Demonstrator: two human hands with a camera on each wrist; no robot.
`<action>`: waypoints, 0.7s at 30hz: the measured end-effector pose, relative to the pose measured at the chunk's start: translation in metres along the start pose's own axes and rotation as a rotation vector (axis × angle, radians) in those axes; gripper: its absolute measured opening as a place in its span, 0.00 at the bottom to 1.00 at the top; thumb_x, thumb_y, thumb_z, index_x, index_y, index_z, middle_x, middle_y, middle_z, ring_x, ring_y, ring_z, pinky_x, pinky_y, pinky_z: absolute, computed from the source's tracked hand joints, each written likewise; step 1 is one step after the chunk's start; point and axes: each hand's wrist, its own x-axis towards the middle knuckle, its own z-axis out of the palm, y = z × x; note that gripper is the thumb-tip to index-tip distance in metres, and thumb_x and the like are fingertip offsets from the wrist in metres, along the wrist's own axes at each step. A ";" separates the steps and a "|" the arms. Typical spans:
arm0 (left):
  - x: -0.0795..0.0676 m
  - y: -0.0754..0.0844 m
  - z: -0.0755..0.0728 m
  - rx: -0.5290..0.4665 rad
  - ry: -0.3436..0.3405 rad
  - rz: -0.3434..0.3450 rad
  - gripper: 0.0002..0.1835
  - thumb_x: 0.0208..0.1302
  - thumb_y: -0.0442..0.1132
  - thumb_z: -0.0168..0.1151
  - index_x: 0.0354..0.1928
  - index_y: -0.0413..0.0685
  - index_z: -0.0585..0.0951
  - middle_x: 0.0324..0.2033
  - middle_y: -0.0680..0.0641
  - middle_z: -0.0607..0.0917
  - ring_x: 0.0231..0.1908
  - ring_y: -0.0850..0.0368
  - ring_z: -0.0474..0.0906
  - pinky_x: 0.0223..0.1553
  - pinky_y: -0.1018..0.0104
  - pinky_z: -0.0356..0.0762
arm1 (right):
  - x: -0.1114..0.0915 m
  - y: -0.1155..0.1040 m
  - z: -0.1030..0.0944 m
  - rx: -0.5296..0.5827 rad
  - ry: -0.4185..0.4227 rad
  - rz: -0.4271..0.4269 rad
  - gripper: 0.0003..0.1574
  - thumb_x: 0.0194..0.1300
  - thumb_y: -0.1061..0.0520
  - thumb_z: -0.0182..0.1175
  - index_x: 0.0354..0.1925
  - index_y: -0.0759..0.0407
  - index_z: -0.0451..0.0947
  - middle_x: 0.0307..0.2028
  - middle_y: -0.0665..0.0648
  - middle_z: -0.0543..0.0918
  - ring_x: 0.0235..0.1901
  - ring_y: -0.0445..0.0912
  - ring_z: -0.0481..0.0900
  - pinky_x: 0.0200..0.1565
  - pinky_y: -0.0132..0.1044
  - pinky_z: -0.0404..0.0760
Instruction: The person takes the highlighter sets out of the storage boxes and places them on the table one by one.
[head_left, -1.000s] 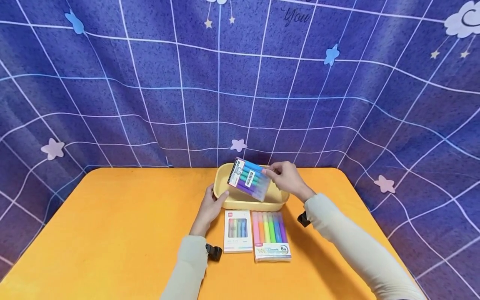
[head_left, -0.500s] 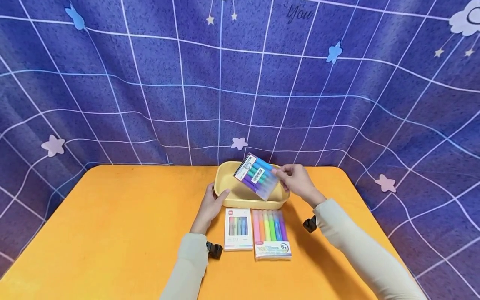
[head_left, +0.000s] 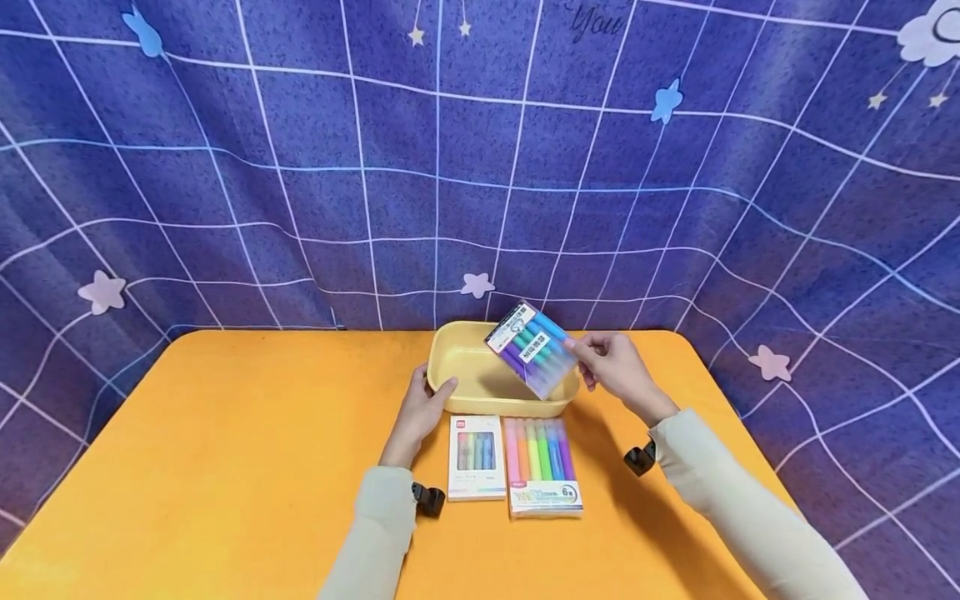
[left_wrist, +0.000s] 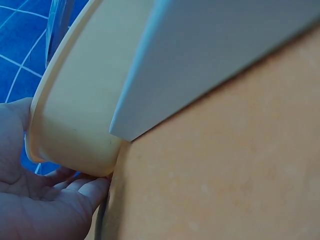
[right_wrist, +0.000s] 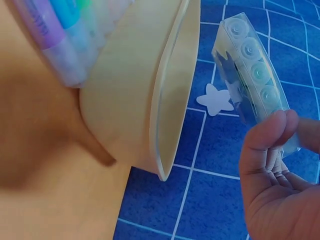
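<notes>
My right hand (head_left: 618, 368) pinches a clear pack of markers (head_left: 531, 352) by its right edge, thumb on top. The pack hangs tilted above a pale yellow plastic basket (head_left: 465, 371), over its right half. In the right wrist view the round ends of the markers (right_wrist: 260, 73) face the camera, raised above the basket's rim (right_wrist: 159, 125). My left hand (head_left: 417, 414) grips the basket's left end. Its thumb lies over the rim and the fingers (left_wrist: 92, 192) reach low around the outer wall.
In front of the basket, side by side, lie a white box of pens (head_left: 477, 487) and a clear pack of rainbow highlighters (head_left: 545, 467). The orange table (head_left: 247, 450) ends at a blue gridded curtain (head_left: 300, 208) with stars behind it.
My right hand has moved right with the marker pack, which has tilted further. My left hand keeps its grip on the basket's left end.
</notes>
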 end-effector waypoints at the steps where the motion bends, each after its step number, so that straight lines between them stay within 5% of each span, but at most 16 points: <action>1: 0.001 0.000 0.000 0.001 -0.004 0.003 0.38 0.74 0.52 0.57 0.78 0.51 0.52 0.77 0.42 0.60 0.76 0.44 0.60 0.76 0.47 0.59 | -0.002 0.001 -0.002 0.002 0.005 0.003 0.25 0.71 0.44 0.62 0.33 0.67 0.80 0.18 0.52 0.76 0.15 0.41 0.72 0.22 0.37 0.80; 21: 0.001 -0.001 0.002 0.018 -0.003 -0.001 0.38 0.74 0.54 0.57 0.78 0.52 0.53 0.77 0.43 0.62 0.77 0.45 0.59 0.76 0.47 0.59 | -0.060 0.003 -0.019 0.093 0.014 0.034 0.23 0.73 0.45 0.60 0.38 0.67 0.77 0.18 0.49 0.77 0.18 0.41 0.76 0.25 0.38 0.83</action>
